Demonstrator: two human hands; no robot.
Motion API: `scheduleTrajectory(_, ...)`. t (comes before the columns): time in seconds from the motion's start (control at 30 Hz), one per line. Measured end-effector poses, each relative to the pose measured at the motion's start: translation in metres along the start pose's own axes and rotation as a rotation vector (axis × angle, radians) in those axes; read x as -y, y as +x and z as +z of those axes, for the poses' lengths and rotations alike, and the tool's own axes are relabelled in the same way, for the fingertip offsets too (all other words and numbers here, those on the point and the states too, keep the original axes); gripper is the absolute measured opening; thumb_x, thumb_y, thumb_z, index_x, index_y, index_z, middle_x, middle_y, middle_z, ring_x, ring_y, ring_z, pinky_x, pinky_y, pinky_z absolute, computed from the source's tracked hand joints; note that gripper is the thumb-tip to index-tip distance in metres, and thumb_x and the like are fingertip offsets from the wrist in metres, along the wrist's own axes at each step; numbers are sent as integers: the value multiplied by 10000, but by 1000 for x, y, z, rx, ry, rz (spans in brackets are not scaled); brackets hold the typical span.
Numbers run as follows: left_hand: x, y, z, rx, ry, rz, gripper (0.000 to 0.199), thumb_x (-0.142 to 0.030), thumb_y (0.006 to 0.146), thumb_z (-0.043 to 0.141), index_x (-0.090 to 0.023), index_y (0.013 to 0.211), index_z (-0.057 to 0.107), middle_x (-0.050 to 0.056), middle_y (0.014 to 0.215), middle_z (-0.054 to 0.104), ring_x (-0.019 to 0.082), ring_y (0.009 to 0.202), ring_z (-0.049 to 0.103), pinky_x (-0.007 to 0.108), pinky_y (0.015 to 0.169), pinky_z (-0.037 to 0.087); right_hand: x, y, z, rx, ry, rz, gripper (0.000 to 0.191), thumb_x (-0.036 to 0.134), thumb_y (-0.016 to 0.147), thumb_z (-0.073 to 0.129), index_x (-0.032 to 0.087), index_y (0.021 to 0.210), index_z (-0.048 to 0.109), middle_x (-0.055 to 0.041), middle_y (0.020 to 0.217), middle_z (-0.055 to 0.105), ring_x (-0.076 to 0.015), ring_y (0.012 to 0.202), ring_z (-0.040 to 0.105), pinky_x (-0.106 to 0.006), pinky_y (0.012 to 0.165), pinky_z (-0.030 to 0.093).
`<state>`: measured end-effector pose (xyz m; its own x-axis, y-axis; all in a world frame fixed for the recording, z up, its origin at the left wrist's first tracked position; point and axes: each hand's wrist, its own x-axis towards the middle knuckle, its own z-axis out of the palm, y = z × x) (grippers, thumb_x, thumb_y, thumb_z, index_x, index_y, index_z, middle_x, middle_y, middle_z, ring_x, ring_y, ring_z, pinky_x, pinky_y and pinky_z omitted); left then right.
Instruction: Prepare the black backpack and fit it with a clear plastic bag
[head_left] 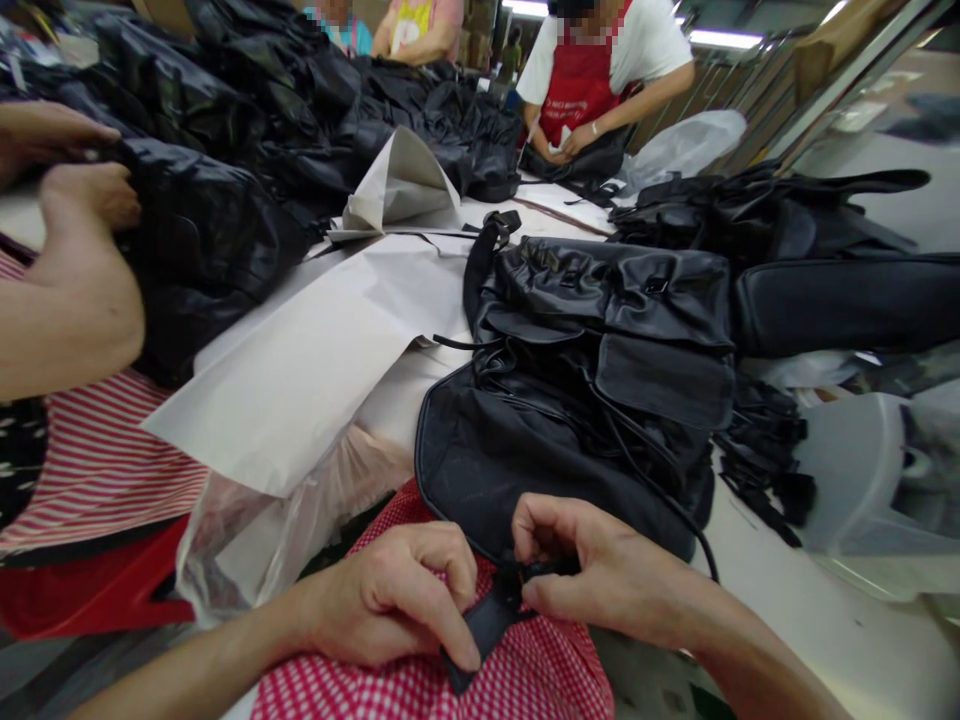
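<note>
A black bag (510, 440) with two buckled front pockets lies on the table, its flap hanging over the near edge. At the flap's tip, above a red checkered cloth (322, 690), a black strap (491, 622) comes down. My left hand (409, 595) pinches this strap between thumb and fingers. Just to its right, my right hand (577, 560) is closed on a dark buckle piece (517, 575) where strap and flap meet. The buckle's details are partly hidden by my fingers.
White paper sheets (300, 350) and a clear plastic bag (262, 540) lie left of the bag. Black bags (225, 90) are heaped behind. A person's arms (67, 290) reach in at left; a person in a red apron (581, 90) works opposite. A translucent bin (855, 480) stands right.
</note>
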<state>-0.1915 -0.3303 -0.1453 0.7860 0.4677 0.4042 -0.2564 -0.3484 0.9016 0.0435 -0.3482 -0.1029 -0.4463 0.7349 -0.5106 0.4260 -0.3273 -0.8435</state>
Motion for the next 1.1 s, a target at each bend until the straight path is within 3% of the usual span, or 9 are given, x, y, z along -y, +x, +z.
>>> scheduleTrajectory(0.23,5,-1,0,31,-132,-7,190,-147,925,580,-206,911,760,30,728,528,146,744,572,264,719,478,-3,5,-5,60,24,13,175,112,659,567,201,800,514,60,692,540,-90,618,452,-214,536,330)
scheduleTrajectory(0.43,6,-4,-1,56,-215,-72,424,-97,896,605,-399,1177,705,14,747,496,157,754,563,283,712,469,-4,8,-11,61,-56,12,189,107,637,609,206,759,505,88,633,494,-73,557,409,-198,480,290)
scheduleTrajectory(0.6,8,-5,0,49,-268,-93,443,-128,907,605,-459,1194,675,9,757,481,154,751,551,294,719,471,-1,10,-14,79,-87,10,194,100,638,632,204,752,514,95,626,488,-71,546,399,-200,471,285)
scheduleTrajectory(0.93,7,3,0,27,-267,-62,240,-182,927,602,-303,1061,760,21,743,523,147,746,576,281,730,490,5,12,-15,40,-263,-30,197,84,625,640,206,747,543,81,685,513,-91,627,447,-217,527,321)
scheduleTrajectory(1.1,-1,20,2,-112,-163,-116,138,-254,908,655,-193,854,766,42,765,609,141,776,614,249,743,503,11,7,-2,-42,-371,-91,166,83,660,635,204,736,550,75,688,520,-90,656,454,-220,573,323)
